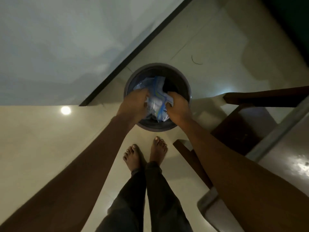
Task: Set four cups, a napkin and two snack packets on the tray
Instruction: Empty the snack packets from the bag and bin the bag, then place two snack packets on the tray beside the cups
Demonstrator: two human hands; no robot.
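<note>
Over the bin [188, 87] on the floor, left hand [135, 104] and right hand [178, 108] both clutch what seems a crumpled packet [158, 97]; opposing pulls could tear it.

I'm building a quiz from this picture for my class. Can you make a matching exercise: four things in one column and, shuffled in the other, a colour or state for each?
Things:
1. bin
2. wrapper
3. feet
4. wooden bar

States:
A. bare
B. crumpled, gripped by the left hand and right hand
C. brown
D. round and dark

Pairs: 1-D, 2-B, 3-A, 4-C
</note>
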